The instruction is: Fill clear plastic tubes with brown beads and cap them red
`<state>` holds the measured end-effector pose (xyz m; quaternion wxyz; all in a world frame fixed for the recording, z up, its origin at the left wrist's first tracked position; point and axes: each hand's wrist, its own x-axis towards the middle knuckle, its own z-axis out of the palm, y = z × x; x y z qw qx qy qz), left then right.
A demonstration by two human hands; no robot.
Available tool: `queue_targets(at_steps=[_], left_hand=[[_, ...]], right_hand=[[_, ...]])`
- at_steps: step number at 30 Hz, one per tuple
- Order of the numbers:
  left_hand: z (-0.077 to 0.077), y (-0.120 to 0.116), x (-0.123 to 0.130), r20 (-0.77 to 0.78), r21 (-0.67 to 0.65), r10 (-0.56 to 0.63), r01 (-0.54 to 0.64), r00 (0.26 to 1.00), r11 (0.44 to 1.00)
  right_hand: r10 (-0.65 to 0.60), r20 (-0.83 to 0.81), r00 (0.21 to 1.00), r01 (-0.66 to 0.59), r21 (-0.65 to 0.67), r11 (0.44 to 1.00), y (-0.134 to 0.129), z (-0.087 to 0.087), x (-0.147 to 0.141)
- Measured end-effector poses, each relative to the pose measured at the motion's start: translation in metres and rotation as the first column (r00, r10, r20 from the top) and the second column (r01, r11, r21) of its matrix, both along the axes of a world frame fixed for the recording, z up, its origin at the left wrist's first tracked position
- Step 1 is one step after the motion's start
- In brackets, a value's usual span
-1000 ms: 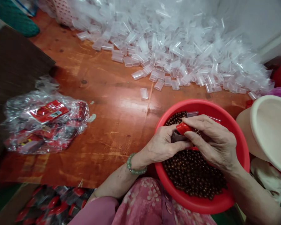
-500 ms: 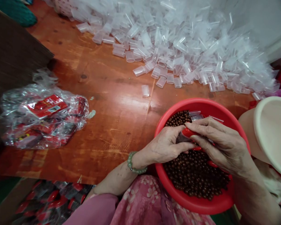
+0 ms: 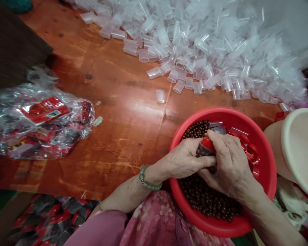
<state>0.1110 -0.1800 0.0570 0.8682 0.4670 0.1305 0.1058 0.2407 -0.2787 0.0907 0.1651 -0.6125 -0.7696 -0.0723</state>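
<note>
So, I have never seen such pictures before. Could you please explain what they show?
There is no machine here: one camera, worn on a person's head, looks forward and down at two bare hands. The left hand and right hand together hold a small container with a red top, over a red basin of brown balls. On the wooden table lie many clear plastic pieces and a transparent bag of red packets. A pale bucket is beside the basin.

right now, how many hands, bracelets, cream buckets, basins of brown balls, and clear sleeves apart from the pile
Left hand and right hand: 2
Bracelet: 1
Cream bucket: 1
Basin of brown balls: 1
Lone clear sleeve: 1
Total: 6
</note>
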Motion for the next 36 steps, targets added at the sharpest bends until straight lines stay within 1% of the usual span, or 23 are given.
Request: queue_targets(at_steps=[2, 4, 8, 11, 14, 16, 20, 21, 24, 26, 27, 29, 30, 32, 34, 36], left_hand=[[-0.001, 0.0, 0.0, 0.016, -0.002, 0.01, -0.01, 1.0, 1.0], [0.0, 0.0, 0.001, 0.013, -0.026, 0.005, -0.005, 1.0, 1.0], [0.001, 0.001, 0.001, -0.028, -0.048, -0.005, 0.003, 1.0, 0.999], [0.003, 0.003, 0.0, -0.049, -0.006, -0.011, 0.011, 0.999, 1.0], [0.003, 0.004, 0.001, -0.067, 0.047, 0.008, -0.005, 0.998, 0.999], [0.002, 0.003, 0.002, -0.041, 0.038, 0.025, -0.024, 0.999, 0.999], [-0.001, 0.002, 0.002, 0.087, -0.057, 0.057, -0.052, 0.995, 0.997], [-0.002, 0.002, 0.002, 0.099, -0.078, 0.066, -0.058, 0.993, 0.995], [-0.002, 0.002, -0.001, 0.102, -0.169, 0.076, -0.058, 0.992, 0.984], [0.0, 0.002, -0.002, 0.089, -0.267, 0.099, -0.072, 0.991, 0.961], [0.002, 0.002, -0.002, 0.061, -0.312, 0.12, -0.096, 0.991, 0.945], [0.004, -0.001, -0.002, -0.053, -0.349, 0.197, -0.202, 0.979, 0.915], [0.004, -0.003, -0.002, -0.125, -0.331, 0.249, -0.277, 0.96, 0.902], [-0.001, -0.009, -0.003, -0.25, -0.212, 0.374, -0.428, 0.893, 0.879], [-0.011, -0.018, -0.009, -0.297, -0.071, 0.494, -0.535, 0.817, 0.842], [-0.021, -0.027, -0.018, -0.289, 0.084, 0.589, -0.593, 0.755, 0.801]], right_hand=[[-0.005, 0.042, 0.999, 0.002, 0.077, 0.997, 0.002, -0.005, -0.001], [0.015, 0.091, 0.996, -0.025, 0.113, 0.993, 0.004, -0.007, -0.001], [0.057, 0.161, 0.985, -0.076, 0.118, 0.99, 0.009, -0.006, 0.004], [0.082, 0.168, 0.982, -0.1, 0.104, 0.989, 0.01, -0.006, 0.006], [0.091, 0.187, 0.978, -0.113, 0.112, 0.987, 0.011, -0.007, 0.007], [0.095, 0.202, 0.975, -0.119, 0.11, 0.987, 0.011, -0.007, 0.007], [0.067, 0.183, 0.981, -0.077, 0.047, 0.996, 0.01, -0.005, 0.006], [0.053, 0.168, 0.984, -0.062, 0.051, 0.997, 0.01, -0.005, 0.006], [0.001, 0.092, 0.996, -0.012, 0.124, 0.992, 0.011, -0.007, 0.005], [-0.008, 0.053, 0.999, -0.001, 0.167, 0.986, 0.012, -0.01, 0.004], [0.006, 0.052, 0.999, -0.016, 0.179, 0.984, 0.012, -0.01, 0.004], [0.05, 0.085, 0.995, -0.067, 0.205, 0.976, 0.013, -0.011, 0.004], [0.066, 0.106, 0.992, -0.088, 0.222, 0.971, 0.013, -0.012, 0.004], [0.076, 0.134, 0.988, -0.108, 0.252, 0.962, 0.013, -0.012, 0.003], [0.07, 0.146, 0.987, -0.109, 0.284, 0.953, 0.011, -0.013, 0.0], [0.081, 0.146, 0.986, -0.124, 0.316, 0.941, 0.009, -0.013, -0.006]])
